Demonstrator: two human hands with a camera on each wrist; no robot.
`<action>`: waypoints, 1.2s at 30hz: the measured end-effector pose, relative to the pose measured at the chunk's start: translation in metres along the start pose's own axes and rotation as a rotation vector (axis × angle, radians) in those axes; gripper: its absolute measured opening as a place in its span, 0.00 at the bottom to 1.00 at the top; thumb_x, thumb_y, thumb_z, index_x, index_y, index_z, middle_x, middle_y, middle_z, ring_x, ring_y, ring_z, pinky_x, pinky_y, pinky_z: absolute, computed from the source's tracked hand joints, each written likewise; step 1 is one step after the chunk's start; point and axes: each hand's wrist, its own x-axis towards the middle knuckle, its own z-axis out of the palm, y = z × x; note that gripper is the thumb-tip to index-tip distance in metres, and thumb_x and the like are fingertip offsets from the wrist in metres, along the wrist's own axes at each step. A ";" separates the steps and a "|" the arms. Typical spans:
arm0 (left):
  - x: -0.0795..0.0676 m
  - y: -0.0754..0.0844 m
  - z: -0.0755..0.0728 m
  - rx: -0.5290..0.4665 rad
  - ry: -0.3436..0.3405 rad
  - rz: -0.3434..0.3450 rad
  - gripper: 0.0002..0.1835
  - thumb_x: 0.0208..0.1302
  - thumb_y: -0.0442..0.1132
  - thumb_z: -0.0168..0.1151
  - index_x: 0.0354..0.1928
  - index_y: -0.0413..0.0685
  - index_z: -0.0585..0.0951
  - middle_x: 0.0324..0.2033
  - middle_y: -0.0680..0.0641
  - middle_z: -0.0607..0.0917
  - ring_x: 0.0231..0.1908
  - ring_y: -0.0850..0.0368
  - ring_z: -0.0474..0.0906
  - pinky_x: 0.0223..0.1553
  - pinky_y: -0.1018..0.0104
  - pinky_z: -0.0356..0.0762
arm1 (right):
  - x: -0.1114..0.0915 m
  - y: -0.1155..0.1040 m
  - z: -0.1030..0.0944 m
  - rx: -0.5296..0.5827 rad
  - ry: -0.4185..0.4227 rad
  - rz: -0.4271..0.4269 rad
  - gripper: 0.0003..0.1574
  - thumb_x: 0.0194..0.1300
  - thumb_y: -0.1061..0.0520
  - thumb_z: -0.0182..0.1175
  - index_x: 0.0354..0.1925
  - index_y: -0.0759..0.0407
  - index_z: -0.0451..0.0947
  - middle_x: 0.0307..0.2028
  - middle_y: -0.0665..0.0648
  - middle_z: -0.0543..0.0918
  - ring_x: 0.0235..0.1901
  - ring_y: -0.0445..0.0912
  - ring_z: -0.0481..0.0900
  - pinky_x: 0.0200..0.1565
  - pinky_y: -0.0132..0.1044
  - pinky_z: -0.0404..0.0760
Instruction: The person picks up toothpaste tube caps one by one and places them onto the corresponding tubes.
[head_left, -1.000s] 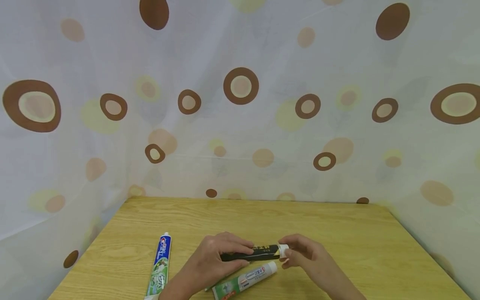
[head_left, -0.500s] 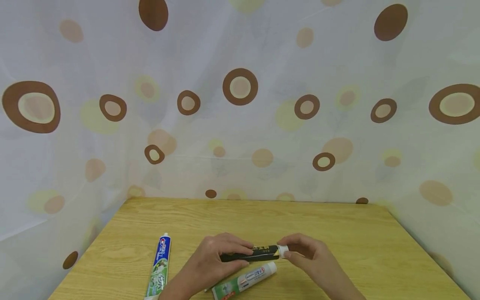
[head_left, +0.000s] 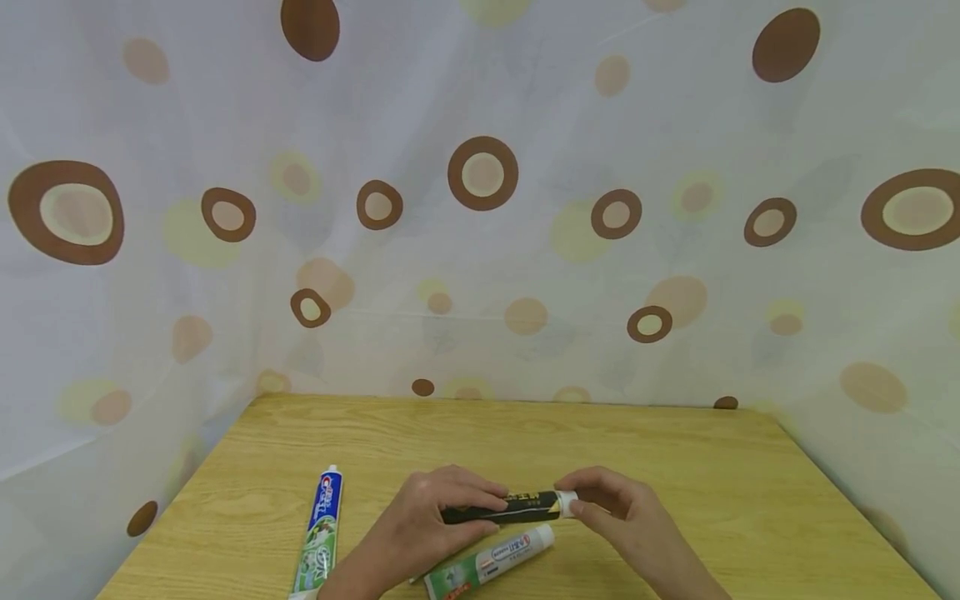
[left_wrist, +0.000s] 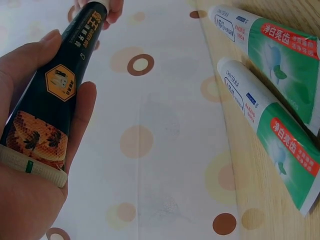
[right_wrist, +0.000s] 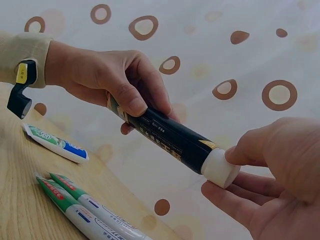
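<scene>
A black toothpaste tube (head_left: 528,506) with gold lettering is held above the table, lying nearly level in the head view. My left hand (head_left: 431,517) grips its body, fingers over the top and thumb along the near side. At the tube's right end, my right hand (head_left: 618,517) pinches the white cap (right_wrist: 220,168) between thumb and fingers. The cap sits against the tube's end; whether it is loose cannot be seen. The left wrist view shows the tube's honeycomb-patterned lower part (left_wrist: 37,137) and its flat crimped end within the left hand.
Two green-and-white toothpaste tubes (left_wrist: 272,132) lie side by side on the wooden table (head_left: 660,450), below the hands. A blue-and-green toothpaste tube (head_left: 321,529) lies farther left, beside the left forearm. A white patterned curtain (head_left: 480,275) encloses the table's back and sides.
The right hand's fingers have shifted slightly around the cap, its lower fingers now hidden behind the thumb in the head view. The left hand and the tubes stay in place.
</scene>
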 end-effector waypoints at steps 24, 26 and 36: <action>0.000 0.000 0.000 0.014 0.001 0.016 0.11 0.61 0.38 0.71 0.46 0.54 0.89 0.47 0.54 0.89 0.48 0.63 0.84 0.46 0.71 0.83 | 0.000 0.003 0.000 0.026 -0.015 -0.001 0.24 0.70 0.50 0.61 0.59 0.60 0.77 0.58 0.60 0.80 0.53 0.39 0.82 0.53 0.31 0.81; 0.000 0.000 0.000 0.010 0.003 0.018 0.11 0.61 0.38 0.71 0.46 0.53 0.89 0.47 0.53 0.89 0.48 0.63 0.84 0.46 0.71 0.84 | 0.000 0.002 0.000 0.038 -0.015 -0.004 0.24 0.70 0.51 0.61 0.58 0.62 0.77 0.57 0.60 0.80 0.52 0.40 0.83 0.53 0.33 0.82; 0.000 -0.001 0.000 0.030 0.020 0.022 0.11 0.59 0.38 0.72 0.45 0.53 0.89 0.47 0.54 0.89 0.47 0.63 0.84 0.45 0.73 0.83 | -0.002 0.002 -0.001 0.092 -0.064 -0.002 0.27 0.69 0.53 0.62 0.61 0.65 0.73 0.58 0.63 0.79 0.53 0.43 0.83 0.54 0.33 0.82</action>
